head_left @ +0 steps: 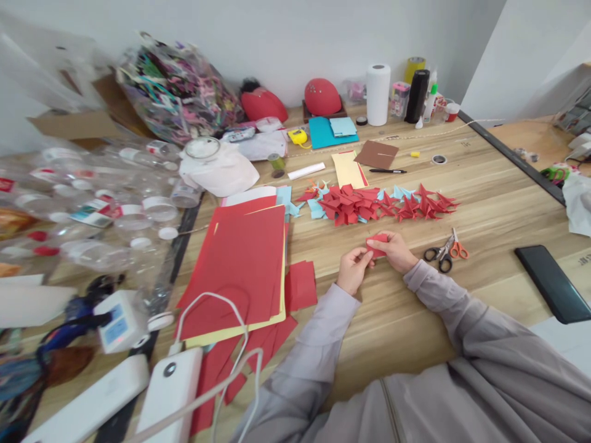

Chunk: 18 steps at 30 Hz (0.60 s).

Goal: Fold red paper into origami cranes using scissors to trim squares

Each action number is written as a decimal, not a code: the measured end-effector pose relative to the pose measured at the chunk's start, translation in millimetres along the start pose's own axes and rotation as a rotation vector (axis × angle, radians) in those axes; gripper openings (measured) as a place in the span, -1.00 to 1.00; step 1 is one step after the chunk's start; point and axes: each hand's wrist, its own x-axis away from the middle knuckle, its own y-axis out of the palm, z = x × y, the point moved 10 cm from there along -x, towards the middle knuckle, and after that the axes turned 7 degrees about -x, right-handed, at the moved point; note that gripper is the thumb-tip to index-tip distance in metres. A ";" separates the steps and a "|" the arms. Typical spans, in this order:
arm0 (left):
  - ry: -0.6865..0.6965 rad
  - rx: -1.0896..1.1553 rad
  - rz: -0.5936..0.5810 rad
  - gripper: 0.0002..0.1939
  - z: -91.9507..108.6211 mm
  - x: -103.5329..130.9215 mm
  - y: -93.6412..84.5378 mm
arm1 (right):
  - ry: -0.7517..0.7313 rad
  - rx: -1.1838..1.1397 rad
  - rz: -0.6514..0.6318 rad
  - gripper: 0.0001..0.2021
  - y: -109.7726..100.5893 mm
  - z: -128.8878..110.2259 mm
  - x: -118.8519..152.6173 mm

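Observation:
A small folded piece of red paper [377, 245] is held between my two hands above the wooden table. My right hand [396, 249] pinches it from the right, and my left hand [354, 268] has its fingertips closed at the paper's lower left edge. Just beyond my hands lies a pile of folded red paper shapes [351, 204], with some light blue ones among them. To the left are large red sheets [244, 258] over a yellow one, and a stack of small red squares [301, 285]. Two pairs of scissors [446, 251] lie right of my right hand.
Many plastic bottles [124, 209] crowd the left side. White power banks [170, 391] with a looping cable lie at the front left. A black phone [554, 283] rests at the right. A white cylinder [378, 95] and a black one [417, 96] stand at the back.

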 end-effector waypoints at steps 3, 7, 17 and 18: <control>0.010 -0.042 -0.032 -0.76 1.5 0.1 2.5 | -0.022 -0.014 0.014 -0.69 -1.7 -2.2 -0.6; 0.026 -0.086 -0.064 -0.78 5.7 0.8 5.2 | -0.035 -0.062 0.045 -0.70 -5.0 -3.6 -1.5; -0.010 -0.129 -0.113 -0.78 2.9 3.4 12.2 | 0.080 -0.176 0.077 -0.67 -6.0 2.5 -0.1; -0.011 -0.129 -0.111 -0.78 2.5 3.3 12.4 | 0.082 -0.186 0.075 -0.67 -5.7 2.6 -0.1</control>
